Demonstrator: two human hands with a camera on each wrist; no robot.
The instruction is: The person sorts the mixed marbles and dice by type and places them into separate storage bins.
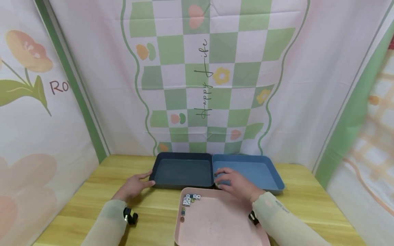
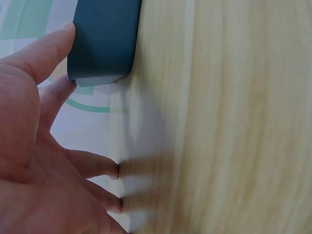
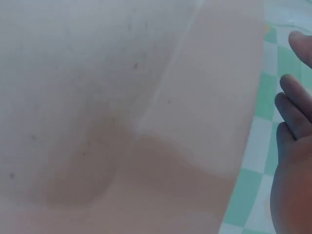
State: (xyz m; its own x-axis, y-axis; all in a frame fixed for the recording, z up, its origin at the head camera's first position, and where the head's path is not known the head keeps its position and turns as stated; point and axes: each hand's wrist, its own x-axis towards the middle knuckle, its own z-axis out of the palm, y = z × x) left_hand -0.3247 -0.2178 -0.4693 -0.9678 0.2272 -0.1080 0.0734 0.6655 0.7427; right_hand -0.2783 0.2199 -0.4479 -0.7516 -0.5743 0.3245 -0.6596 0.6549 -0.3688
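Observation:
My left hand (image 1: 134, 186) is at the left end of a dark blue-green tray (image 1: 184, 184). In the left wrist view its thumb and index finger touch the tray's end, while the other fingers spread with tips on the tabletop. My right hand (image 1: 235, 183) hangs over the left side of a blue tray (image 1: 255, 172), fingers loosely bent. Small dark and yellowish specks show by its fingertips in the head view; what they are cannot be told. The right wrist view shows the thumb (image 3: 301, 46) apart from the fingers, with nothing seen between them.
A pink tray (image 1: 215, 218) lies in front, below the right forearm. White dice (image 1: 186, 201) cluster in its upper left corner, with small coloured pieces (image 1: 183, 213) along its left wall. The wooden table (image 1: 157, 208) ends at a patterned curtain (image 1: 203, 85).

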